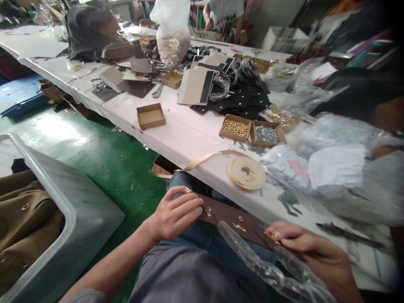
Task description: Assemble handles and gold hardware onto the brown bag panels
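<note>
Tip for anyone doing hardware on a brown strip: I reckon the trick is even tension. I'd pull the strip flat between 2 hands, line each gold bit up square, and press straight down so nothing twists (the plastic-wrapped loop dangling around 5 o'clock from the strip's middle looks like it could snag, so I'd nudge it aside first).

My left hand has its fingers curled, pinching the strip's near-left end; the thumb is mostly hidden. My right hand is pinching a gold fitting at the strip's other end, thumb against index finger. The strip runs off between 3 and 4 o'clock from my left, so from my right it's about 9 to 10. Tape roll sits at roughly 2 from my left.
</note>
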### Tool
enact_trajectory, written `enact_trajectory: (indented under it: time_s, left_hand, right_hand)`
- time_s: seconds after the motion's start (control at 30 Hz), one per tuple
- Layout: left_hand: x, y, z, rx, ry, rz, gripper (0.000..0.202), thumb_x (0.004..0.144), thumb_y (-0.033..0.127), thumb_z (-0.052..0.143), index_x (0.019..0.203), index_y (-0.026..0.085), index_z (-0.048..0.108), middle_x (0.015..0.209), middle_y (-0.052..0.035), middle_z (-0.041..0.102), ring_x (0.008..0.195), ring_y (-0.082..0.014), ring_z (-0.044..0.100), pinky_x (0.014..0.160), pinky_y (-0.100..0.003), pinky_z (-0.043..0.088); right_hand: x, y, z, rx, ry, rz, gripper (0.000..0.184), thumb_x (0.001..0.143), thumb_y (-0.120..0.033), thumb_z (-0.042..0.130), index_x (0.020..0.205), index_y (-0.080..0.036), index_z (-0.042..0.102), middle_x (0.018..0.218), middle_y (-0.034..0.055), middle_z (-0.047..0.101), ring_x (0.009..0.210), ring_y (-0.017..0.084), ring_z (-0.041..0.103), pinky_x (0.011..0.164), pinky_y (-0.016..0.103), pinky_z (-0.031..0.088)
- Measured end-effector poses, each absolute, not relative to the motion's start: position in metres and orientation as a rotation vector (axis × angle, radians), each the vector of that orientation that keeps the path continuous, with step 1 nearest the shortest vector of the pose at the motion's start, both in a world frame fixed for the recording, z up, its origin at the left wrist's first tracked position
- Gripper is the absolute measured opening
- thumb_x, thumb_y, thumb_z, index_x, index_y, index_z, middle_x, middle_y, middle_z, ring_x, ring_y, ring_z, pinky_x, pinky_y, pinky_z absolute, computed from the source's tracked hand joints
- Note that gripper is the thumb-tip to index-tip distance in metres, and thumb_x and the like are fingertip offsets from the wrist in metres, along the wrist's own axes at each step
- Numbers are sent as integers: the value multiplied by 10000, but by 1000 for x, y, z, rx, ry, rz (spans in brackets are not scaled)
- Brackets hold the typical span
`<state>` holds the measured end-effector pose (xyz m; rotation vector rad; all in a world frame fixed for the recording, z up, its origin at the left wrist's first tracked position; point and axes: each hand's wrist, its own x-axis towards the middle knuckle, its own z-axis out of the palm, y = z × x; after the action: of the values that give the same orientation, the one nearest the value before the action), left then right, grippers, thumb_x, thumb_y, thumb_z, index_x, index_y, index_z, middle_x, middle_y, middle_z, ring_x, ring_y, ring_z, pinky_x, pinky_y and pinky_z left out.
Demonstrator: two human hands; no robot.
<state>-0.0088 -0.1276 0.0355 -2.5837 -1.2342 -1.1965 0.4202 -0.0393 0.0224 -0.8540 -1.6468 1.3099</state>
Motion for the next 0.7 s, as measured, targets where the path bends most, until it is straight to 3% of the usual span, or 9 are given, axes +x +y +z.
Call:
enact_trajectory:
  time_s: [0.17,0.27,0.33,0.4,0.5,0.7]
  left_hand:
    - [-8,-130,33,-2586,-1242,-1213,213,1145,162,643,1336,199,731,1397,-129,847,1336,-277,794,1173,-513,551]
    - [-2,-123,32,-2557,-1335,-1324,190,1108,170,719,1293,213,717,1278,-110,873,1213,-264,826,1126,-493,570]
    - [5,-112,31,-2518,-1491,-1446,132,1102,220,746,1230,225,713,1175,-99,866,1089,-241,827,1019,-433,603]
    - [14,-94,32,-2460,-1730,-1546,60,1121,291,720,1116,232,708,1045,-75,826,947,-215,788,869,-362,598]
    - [27,-60,36,-2399,-2165,-1646,246,1134,394,672,946,237,664,821,0,706,746,-181,668,684,-302,503]
    - [48,23,45,-2495,-2524,-1675,323,1109,459,618,889,224,647,736,22,652,723,-183,618,660,-288,431]
  right_hand:
    - [422,-41,20,-784,-1657,1365,123,910,-249,967,985,-332,916,1013,78,870,982,317,855,953,505,734]
    - [421,-39,21,-889,-1607,1404,101,879,-290,992,908,-293,895,994,85,864,943,312,850,874,455,739]
    - [418,-35,21,-1082,-1570,1391,171,839,-318,1025,908,-254,883,996,95,864,919,288,843,818,372,728]
    - [412,-28,22,-1278,-1517,1376,274,824,-362,1039,1007,-229,883,1034,101,873,939,267,839,832,317,709]
    - [401,-13,25,-1406,-1354,1429,444,847,-485,1016,1162,-214,860,1117,114,882,987,279,839,889,347,704]
    - [401,38,30,-1453,-1171,1419,571,831,-604,988,1199,-201,819,1116,115,875,918,272,817,819,364,675]
